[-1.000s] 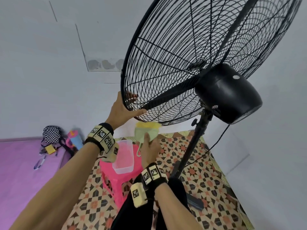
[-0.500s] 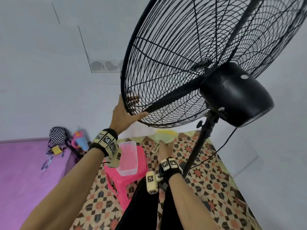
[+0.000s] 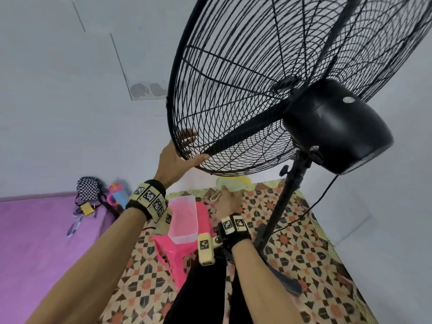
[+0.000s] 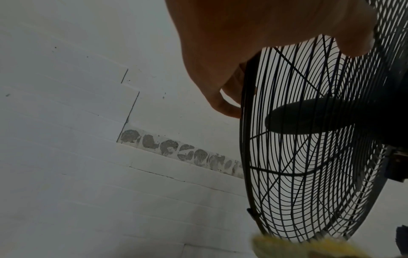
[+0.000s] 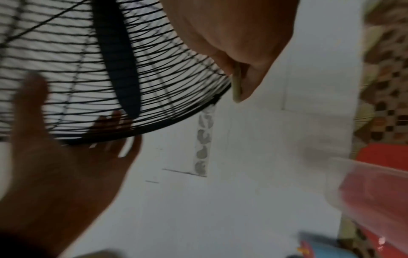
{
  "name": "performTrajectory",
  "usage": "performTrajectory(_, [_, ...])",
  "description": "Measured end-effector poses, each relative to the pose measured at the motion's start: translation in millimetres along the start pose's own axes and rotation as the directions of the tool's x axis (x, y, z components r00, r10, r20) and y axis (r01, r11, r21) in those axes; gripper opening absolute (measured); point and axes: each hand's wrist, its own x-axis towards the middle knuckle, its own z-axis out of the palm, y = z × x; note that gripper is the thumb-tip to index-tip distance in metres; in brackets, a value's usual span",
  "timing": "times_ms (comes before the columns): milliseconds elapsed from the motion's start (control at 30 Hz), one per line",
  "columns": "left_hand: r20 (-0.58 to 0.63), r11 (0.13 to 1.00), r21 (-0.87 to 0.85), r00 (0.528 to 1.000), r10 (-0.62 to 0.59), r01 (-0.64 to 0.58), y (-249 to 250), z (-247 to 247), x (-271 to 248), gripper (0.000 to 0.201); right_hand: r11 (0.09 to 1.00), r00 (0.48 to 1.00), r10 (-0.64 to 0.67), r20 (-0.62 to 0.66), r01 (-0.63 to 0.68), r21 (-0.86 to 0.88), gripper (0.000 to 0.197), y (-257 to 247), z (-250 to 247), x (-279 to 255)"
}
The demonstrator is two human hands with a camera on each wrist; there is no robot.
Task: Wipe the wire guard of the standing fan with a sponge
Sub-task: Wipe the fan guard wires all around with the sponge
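Since half a second ago the right hand (image 3: 228, 202) has carried the sponge (image 3: 233, 183) from lower centre up toward the bottom of the wire guard (image 3: 233, 90), and a second ago it sat lower and further left, over the pink stool (image 3: 180, 249). Now the sponge lies just under the lowest arc of the guard's rim, centre of the head view; whether it touches the wires I cannot tell. The left hand (image 3: 174, 160) has kept its place on the lower left rim throughout, thumb on the near side and fingers (image 3: 187, 139) showing through the wires on the far side.

The right grip is closed on the sponge, fingers pinching its edge in the right wrist view. The left grip wraps the rim, holding the fan (image 3: 336, 127) head steady.

The sponge looks soft and light; it should squash between the wires and is best held by its back edge so the yellow face meets the metal. The guard is likely stiff at the rim but springy across its thin wires, so bracing belongs on the rim, as the left hand does. The fan stands on a slim pole (image 3: 280, 206) and may rock or swivel under pressure.

A clear tub (image 3: 183, 218) sits on the stool; a checked bag (image 3: 88, 188) lies at left.
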Motion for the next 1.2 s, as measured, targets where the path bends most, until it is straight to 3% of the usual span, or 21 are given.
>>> performTrajectory(167, [0.010,0.999,-0.036,0.999,-0.033,0.034,0.4,0.2,9.9,0.086,0.992,0.959,-0.037,0.281,0.069,-0.104,0.031,4.7,-11.8,-52.3])
performTrajectory(333, [0.032,0.997,-0.058,0.998,-0.052,0.054,-6.9,-0.2,7.5,0.085,0.996,0.998,-0.014,0.064,0.020,-0.091,0.028,-14.1,-13.7,-24.0])
performTrajectory(400, [0.030,0.996,-0.075,0.999,-0.041,0.043,-7.1,0.7,5.6,0.085,0.992,0.999,-0.032,0.044,0.038,-0.123,0.028,-18.2,-7.2,-19.1])
performTrajectory(567, [0.024,0.994,-0.100,0.999,-0.047,0.050,-5.6,3.6,9.8,0.087,0.981,0.967,0.000,0.255,0.049,-0.187,0.024,-9.6,-12.1,-52.7])
performTrajectory(667, [0.017,0.985,-0.165,0.999,-0.047,0.049,-6.3,7.6,4.3,0.087,0.972,0.992,-0.008,0.123,0.036,-0.233,0.027,-15.5,-36.2,-41.6])
performTrajectory(767, [0.070,0.975,-0.191,0.993,-0.097,0.108,-13.8,16.4,-1.4,0.092,0.965,1.000,-0.028,0.008,0.029,-0.262,0.012,-38.4,-46.1,-25.9])
performTrajectory(867, [0.109,0.966,-0.181,0.980,-0.169,0.187,-28.3,28.3,-1.3,0.090,0.950,0.983,-0.110,0.145,0.147,-0.276,0.030,-47.9,-33.5,-32.7])
performTrajectory(1000, [0.089,0.954,-0.214,0.977,-0.194,0.209,-38.5,32.8,6.9,0.094,0.947,0.934,-0.105,0.341,0.199,-0.253,0.028,-30.6,-35.4,-58.4])
performTrajectory(1067, [0.095,0.959,-0.189,0.975,-0.199,0.214,-40.7,31.4,7.6,0.096,0.945,0.950,-0.154,0.272,0.222,-0.240,0.033,-25.0,-44.5,-55.9])
performTrajectory(1167, [0.079,0.964,-0.177,0.979,-0.189,0.201,-40.2,32.4,0.7,0.097,0.961,0.983,-0.180,0.033,0.183,-0.209,0.052,-27.2,-46.6,-32.5])
performTrajectory(1200, [0.073,0.963,-0.183,0.980,-0.185,0.196,-38.8,33.2,-1.4,0.095,0.961,0.984,-0.180,0.008,0.177,-0.214,0.050,-31.6,-43.5,-30.5])
